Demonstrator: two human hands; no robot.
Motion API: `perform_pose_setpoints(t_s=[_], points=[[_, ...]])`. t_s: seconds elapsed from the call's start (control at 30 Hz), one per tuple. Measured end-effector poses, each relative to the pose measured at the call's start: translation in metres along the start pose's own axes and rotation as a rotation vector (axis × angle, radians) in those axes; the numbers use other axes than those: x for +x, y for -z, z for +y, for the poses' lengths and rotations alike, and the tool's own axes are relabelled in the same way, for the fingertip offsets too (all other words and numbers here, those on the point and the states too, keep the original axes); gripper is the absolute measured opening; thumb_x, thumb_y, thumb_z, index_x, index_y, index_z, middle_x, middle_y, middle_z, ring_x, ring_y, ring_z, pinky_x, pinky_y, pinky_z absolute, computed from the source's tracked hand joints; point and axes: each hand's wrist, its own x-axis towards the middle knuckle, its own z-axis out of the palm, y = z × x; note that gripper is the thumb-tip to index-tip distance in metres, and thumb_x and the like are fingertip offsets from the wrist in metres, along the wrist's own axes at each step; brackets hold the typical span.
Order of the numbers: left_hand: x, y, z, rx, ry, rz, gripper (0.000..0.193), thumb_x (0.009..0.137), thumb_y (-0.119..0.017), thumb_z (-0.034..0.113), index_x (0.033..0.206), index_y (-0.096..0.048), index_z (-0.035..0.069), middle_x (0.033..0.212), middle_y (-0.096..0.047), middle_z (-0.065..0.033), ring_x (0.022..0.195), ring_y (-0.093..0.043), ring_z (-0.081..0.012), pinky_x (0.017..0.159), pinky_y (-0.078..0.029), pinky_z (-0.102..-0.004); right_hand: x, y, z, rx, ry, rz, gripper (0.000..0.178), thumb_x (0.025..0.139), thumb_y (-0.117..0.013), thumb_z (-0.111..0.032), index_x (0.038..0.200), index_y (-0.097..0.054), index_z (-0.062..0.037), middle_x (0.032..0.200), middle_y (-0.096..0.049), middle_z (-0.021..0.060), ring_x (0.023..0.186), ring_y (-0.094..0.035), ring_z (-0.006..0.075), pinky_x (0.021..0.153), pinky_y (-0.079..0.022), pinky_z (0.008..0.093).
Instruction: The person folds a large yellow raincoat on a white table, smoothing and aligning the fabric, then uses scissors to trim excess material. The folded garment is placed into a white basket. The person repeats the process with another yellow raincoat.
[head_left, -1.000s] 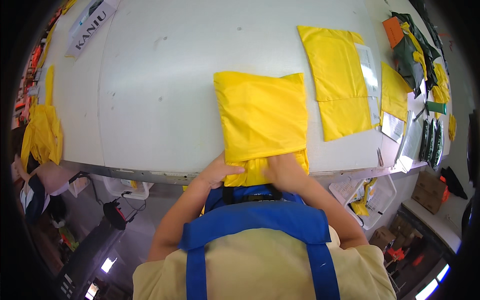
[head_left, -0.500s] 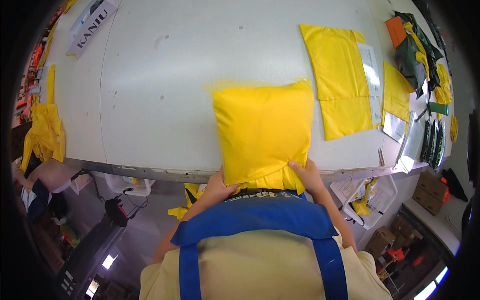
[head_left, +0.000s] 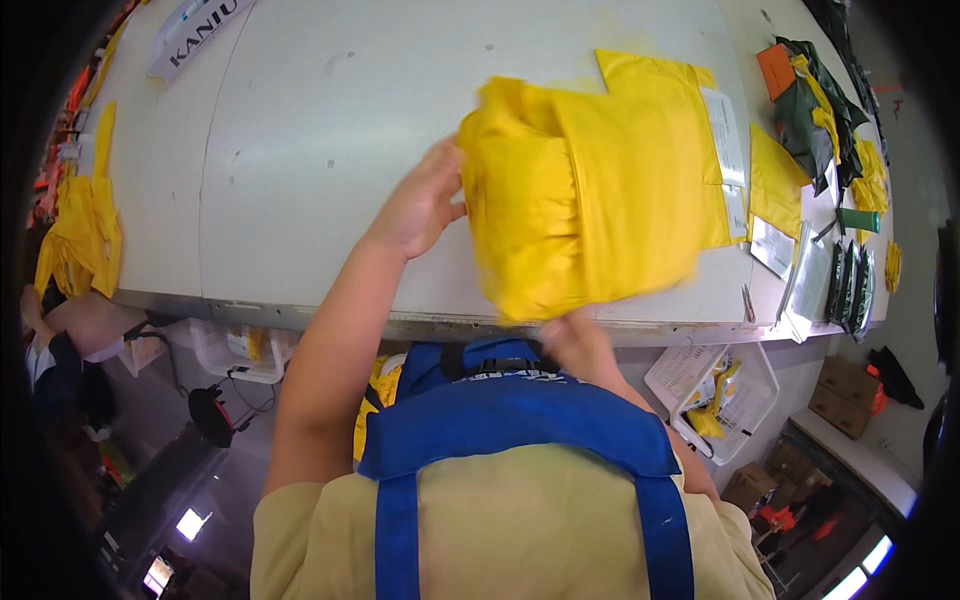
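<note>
A stuffed yellow fabric pouch [head_left: 640, 200], blurred by motion, is held over the table's front part. Gathered yellow cloth [head_left: 530, 205] shows at its open end, which faces left. My left hand [head_left: 425, 205] grips that end, thumb near and fingertips partly hidden by the cloth. Against the pouch's lower edge is my right hand [head_left: 580, 350], its fingers smeared and partly covered. Behind the pouch, a flat yellow fabric piece [head_left: 650, 75] lies on the table with a white printed sheet [head_left: 725, 135] along its right side.
Small scissors [head_left: 748, 303] and clear plastic bags [head_left: 800, 290] lie at the table's [head_left: 330, 220] right front. Dark green and yellow bundles [head_left: 805, 120] sit farther back. White baskets [head_left: 735, 400] hang below the edge. Another person's arm [head_left: 38, 315] is at far left, near yellow cloth [head_left: 80, 235].
The pouch has been lifted and turned, so its open end moved from the near side to the left. My left hand rose with it; my right hand shifted left along the near side.
</note>
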Motion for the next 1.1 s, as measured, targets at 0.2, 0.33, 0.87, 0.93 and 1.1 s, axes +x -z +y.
perform_pose_setpoints(t_s=[0.2,0.33,0.87,0.93,1.1], points=[[0.007,0.009,-0.050,1.158,0.248,0.134,0.070,0.092,-0.048,0.047,0.135,-0.036,-0.006,0.130,-0.050,-0.0254,0.119,-0.050,-0.0356,0.099,-0.040,-0.0383,0.057,0.058,-0.003,-0.142,0.342,0.359,0.021,0.087,-0.063,-0.016,0.100,-0.062,-0.0002,0.084,-0.062,0.0121,0.078,-0.060,0.0210,0.075,-0.049,0.0309],[0.015,-0.008,-0.058,1.356,0.074,0.233,0.067,0.089,-0.050,0.051,0.130,-0.042,-0.002,0.118,-0.055,-0.0230,0.105,-0.055,-0.0420,0.089,-0.045,-0.0460,0.165,0.080,0.001,-0.370,0.529,0.563,0.033,0.090,-0.059,-0.023,0.112,-0.059,0.0010,0.102,-0.062,0.0162,0.100,-0.057,0.0266,0.089,-0.043,0.0324],[0.033,0.003,-0.088,1.000,-0.200,0.186,0.063,0.076,-0.070,0.039,0.121,-0.053,-0.002,0.105,-0.058,-0.0227,0.102,-0.055,-0.0373,0.092,-0.043,-0.0435,0.185,0.065,-0.039,0.033,0.188,-0.065,0.035,0.083,-0.064,-0.011,0.116,-0.055,-0.0065,0.104,-0.058,0.0038,0.080,-0.054,0.0106,0.076,-0.047,0.0266],[0.018,-0.002,-0.088,0.924,-0.276,0.082,0.060,0.075,-0.070,0.038,0.118,-0.055,-0.001,0.103,-0.059,-0.0217,0.101,-0.055,-0.0367,0.092,-0.043,-0.0433,0.180,0.064,-0.027,0.156,0.211,-0.150,0.034,0.085,-0.062,-0.011,0.118,-0.053,-0.0052,0.103,-0.058,0.0037,0.080,-0.055,0.0100,0.076,-0.047,0.0267],[0.030,0.004,-0.110,0.790,-0.176,0.034,0.063,0.078,-0.067,0.038,0.124,-0.051,-0.002,0.127,-0.047,-0.0240,0.123,-0.040,-0.0387,0.105,-0.031,-0.0438,0.183,0.063,-0.036,0.025,0.150,-0.180,0.032,0.090,-0.060,-0.019,0.116,-0.049,-0.0030,0.107,-0.059,0.0092,0.089,-0.056,0.0157,0.082,-0.046,0.0299]])
